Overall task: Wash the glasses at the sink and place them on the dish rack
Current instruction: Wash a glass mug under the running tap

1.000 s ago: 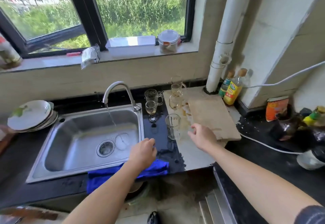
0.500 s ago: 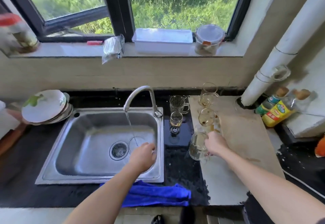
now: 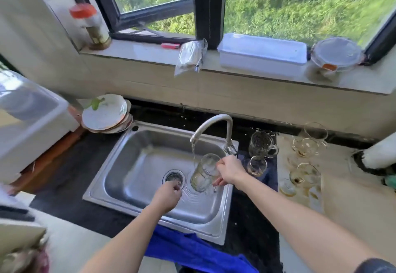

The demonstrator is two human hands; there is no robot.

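My right hand [image 3: 229, 170] grips a clear tumbler glass [image 3: 203, 173], tilted over the steel sink [image 3: 120, 165], just right of the thin stream running from the tap [image 3: 214, 126]. My left hand [image 3: 168, 196] hovers over the basin near the drain [image 3: 174, 177], fingers loosely curled, holding nothing. Several more glasses wait to the right: a handled mug [image 3: 261, 144] and a small stemmed glass [image 3: 256, 165] on the dark counter, and amber-stained glasses [image 3: 308, 146] on the pale slab.
A stack of plates [image 3: 106, 114] sits at the sink's far left corner. A blue cloth [image 3: 192, 251] hangs over the front counter edge. A white appliance [image 3: 27, 118] stands at the left. A jar, a white box and a lidded container line the window sill.
My right hand took the tumbler from the counter and carried it left over the sink, beside the tap's stream. My left hand moved further into the basin. The view shifted left and closer.
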